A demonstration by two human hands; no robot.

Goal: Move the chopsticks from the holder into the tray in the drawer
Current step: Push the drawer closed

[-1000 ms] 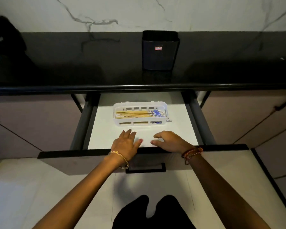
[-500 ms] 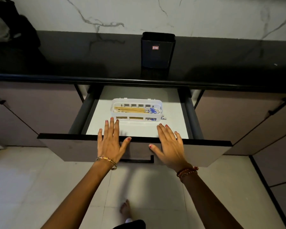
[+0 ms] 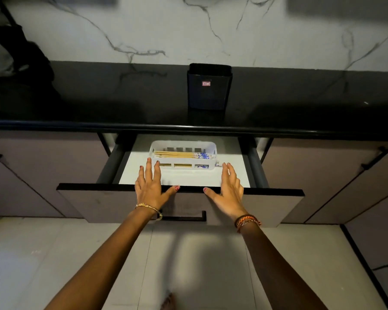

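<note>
Chopsticks (image 3: 179, 155) are seen lying flat in the white tray (image 3: 212, 146), set toward the back edge of the open drawer (image 3: 276, 193), approx. centred. Both hands are spread flat, fingers open, nothing gripped: left hand (image 3: 149, 186) and right hand (image 3: 231, 188) over the front edge. Closing is judged the step in hand; it's best pushed evenly w/ both palms, slowly, so the tray isn't jolted. Holder (image 3: 209, 87) interior is too dark to check. Palm contact w/ the drawer front can't be confirmed.

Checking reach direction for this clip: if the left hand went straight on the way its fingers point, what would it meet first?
Probably the white tray: the left hand points its open fingers at the tray's near left corner, where the chopsticks lie. Its height above the drawer floor is unclear.
</note>
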